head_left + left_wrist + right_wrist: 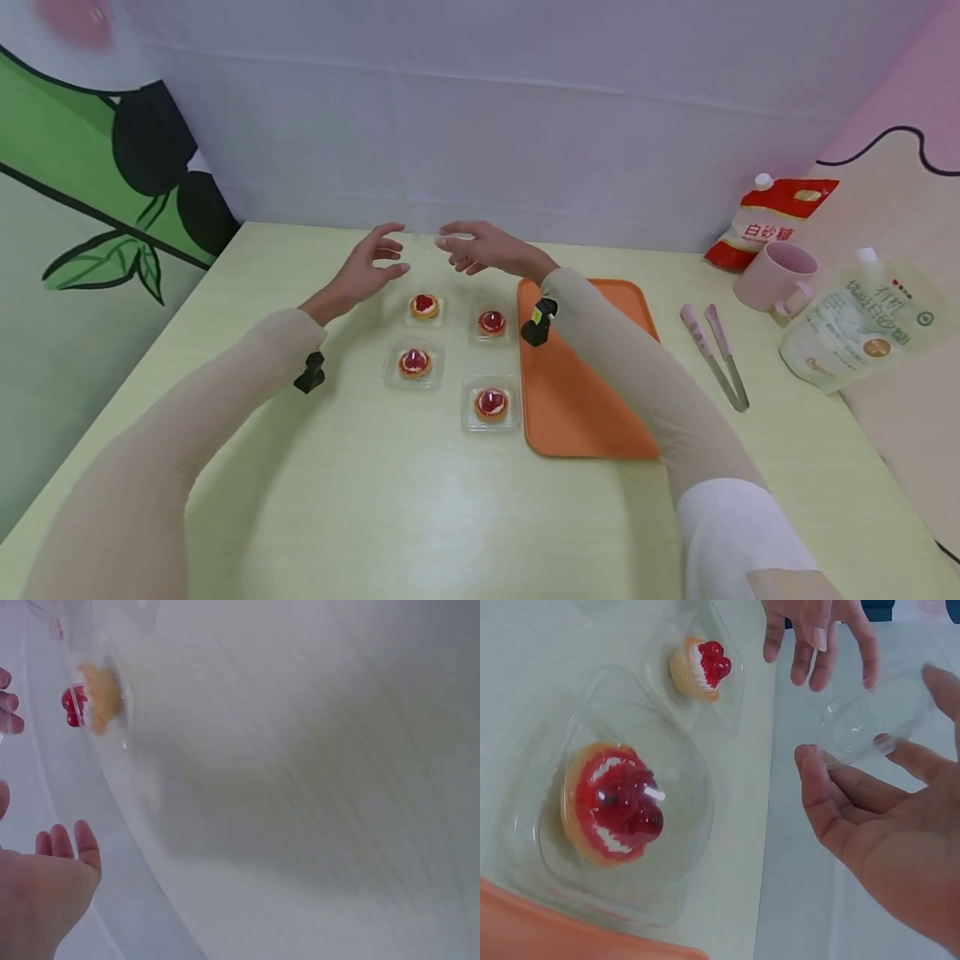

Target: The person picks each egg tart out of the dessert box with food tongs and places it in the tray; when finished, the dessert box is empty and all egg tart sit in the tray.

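My right hand (885, 840) pinches a clear plastic domed lid (870, 724) at its edge, above the far side of the table. My left hand (365, 268) faces it, fingers spread and slightly bent, with nothing in the grasp. Below them sits a cherry tart (424, 307) in a shallow clear base; it also shows in the left wrist view, its cream and red cherries uncovered. Around it on the table are a tart (491, 323) under a clear dome to the right, a boxed tart (414, 363) nearer me and another boxed tart (491, 404) closest to me.
An orange tray (577, 408) lies right of the tarts, partly under my right forearm. Further right are tongs with pink handles (716, 354), a pink mug (775, 275), a red and white sugar pouch (772, 218) and a pale spouted pouch (862, 325). A fabric wall stands behind.
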{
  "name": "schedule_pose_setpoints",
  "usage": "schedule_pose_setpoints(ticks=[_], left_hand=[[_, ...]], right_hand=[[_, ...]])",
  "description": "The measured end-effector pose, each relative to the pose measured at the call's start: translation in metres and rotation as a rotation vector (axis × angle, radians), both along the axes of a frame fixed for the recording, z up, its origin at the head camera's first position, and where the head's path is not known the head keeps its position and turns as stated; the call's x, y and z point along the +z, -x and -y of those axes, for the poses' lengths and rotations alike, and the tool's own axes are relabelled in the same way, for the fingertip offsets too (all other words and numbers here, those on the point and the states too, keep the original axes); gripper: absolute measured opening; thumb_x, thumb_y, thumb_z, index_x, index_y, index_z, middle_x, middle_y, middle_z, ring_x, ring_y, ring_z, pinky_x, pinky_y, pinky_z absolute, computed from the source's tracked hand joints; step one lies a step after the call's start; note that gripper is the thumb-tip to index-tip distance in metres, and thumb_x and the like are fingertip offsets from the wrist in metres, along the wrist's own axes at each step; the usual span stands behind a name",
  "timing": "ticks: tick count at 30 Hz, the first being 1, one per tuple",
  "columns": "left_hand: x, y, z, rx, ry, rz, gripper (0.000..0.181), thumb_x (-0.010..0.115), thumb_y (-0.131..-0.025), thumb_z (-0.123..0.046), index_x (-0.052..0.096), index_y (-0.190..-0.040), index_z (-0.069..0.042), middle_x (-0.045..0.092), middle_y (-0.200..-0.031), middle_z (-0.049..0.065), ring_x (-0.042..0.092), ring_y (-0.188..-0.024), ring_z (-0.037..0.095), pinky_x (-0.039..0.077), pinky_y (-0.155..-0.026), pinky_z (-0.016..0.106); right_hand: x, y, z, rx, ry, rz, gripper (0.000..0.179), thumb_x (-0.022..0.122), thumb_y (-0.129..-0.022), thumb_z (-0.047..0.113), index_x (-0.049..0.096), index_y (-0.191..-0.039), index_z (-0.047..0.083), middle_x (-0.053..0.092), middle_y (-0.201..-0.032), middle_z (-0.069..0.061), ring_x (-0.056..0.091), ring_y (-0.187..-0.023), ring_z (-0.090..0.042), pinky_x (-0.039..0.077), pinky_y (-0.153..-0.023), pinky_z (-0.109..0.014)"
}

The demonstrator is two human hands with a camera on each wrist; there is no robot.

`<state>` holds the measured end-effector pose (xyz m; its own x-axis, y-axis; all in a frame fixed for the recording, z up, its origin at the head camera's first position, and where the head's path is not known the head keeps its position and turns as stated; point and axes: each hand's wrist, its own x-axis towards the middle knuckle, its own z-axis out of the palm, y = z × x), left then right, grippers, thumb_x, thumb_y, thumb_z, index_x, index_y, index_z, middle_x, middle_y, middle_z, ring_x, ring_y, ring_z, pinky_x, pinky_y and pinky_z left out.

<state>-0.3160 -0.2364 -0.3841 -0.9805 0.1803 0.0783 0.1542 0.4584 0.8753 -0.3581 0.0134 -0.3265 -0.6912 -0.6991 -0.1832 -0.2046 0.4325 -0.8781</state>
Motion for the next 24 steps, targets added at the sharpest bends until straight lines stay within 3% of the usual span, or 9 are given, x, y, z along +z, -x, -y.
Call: schedule_pose_setpoints(ticks=[4, 8, 11, 15, 19, 24], left_hand=[[0.006, -0.002, -0.010, 0.034, -0.074, -0.122, 0.058, 0.059, -0.099, -0.008, 0.035, -0.152, -0.011, 0.049, -0.134, 0.029, 0.056, -0.123, 0.037, 0.049, -0.103, 0.045], [0.012, -0.002, -0.020, 0.046, -0.121, -0.190, 0.055, 0.057, -0.100, -0.005, 0.038, -0.150, -0.009, 0.053, -0.125, 0.028, 0.062, -0.110, 0.030, 0.052, -0.091, 0.028], [0.016, -0.003, -0.028, 0.067, -0.128, -0.207, 0.052, 0.056, -0.100, -0.004, 0.040, -0.149, -0.010, 0.057, -0.115, 0.021, 0.065, -0.099, 0.024, 0.053, -0.083, 0.022], [0.019, -0.004, -0.034, 0.092, -0.135, -0.224, 0.047, 0.055, -0.100, -0.002, 0.045, -0.146, -0.010, 0.059, -0.102, 0.013, 0.068, -0.091, 0.028, 0.054, -0.077, 0.022], [0.019, -0.004, -0.037, 0.095, -0.129, -0.237, 0.044, 0.054, -0.101, -0.004, 0.047, -0.144, -0.008, 0.060, -0.099, 0.015, 0.068, -0.087, 0.029, 0.052, -0.070, 0.023], [0.020, -0.003, -0.040, 0.095, -0.119, -0.237, 0.043, 0.054, -0.101, -0.004, 0.048, -0.143, -0.008, 0.060, -0.099, 0.018, 0.065, -0.078, 0.013, 0.051, -0.065, 0.023]], right_hand=[[0.004, 0.001, 0.002, -0.060, 0.101, 0.104, 0.061, 0.041, -0.106, 0.043, 0.030, -0.156, 0.011, 0.056, -0.136, -0.031, 0.057, -0.125, -0.043, 0.045, -0.108, -0.050], [0.008, 0.000, 0.003, -0.107, 0.165, 0.181, 0.061, 0.035, -0.107, 0.048, 0.032, -0.156, 0.012, 0.059, -0.131, -0.030, 0.066, -0.110, -0.033, 0.045, -0.108, -0.051], [0.010, -0.001, 0.004, -0.136, 0.202, 0.212, 0.061, 0.032, -0.106, 0.052, 0.036, -0.154, 0.014, 0.062, -0.126, -0.028, 0.068, -0.094, -0.024, 0.052, -0.097, -0.041], [0.011, -0.003, 0.005, -0.164, 0.254, 0.264, 0.060, 0.032, -0.105, 0.053, 0.043, -0.150, 0.015, 0.062, -0.122, -0.028, 0.067, -0.087, -0.024, 0.054, -0.077, -0.029], [0.010, -0.005, 0.005, -0.173, 0.274, 0.281, 0.061, 0.032, -0.105, 0.053, 0.043, -0.149, 0.013, 0.061, -0.120, -0.029, 0.068, -0.085, -0.024, 0.054, -0.074, -0.028], [0.008, -0.004, 0.004, -0.191, 0.270, 0.254, 0.065, 0.029, -0.105, 0.054, 0.040, -0.152, 0.010, 0.064, -0.115, -0.026, 0.069, -0.080, -0.022, 0.053, -0.074, -0.029]])
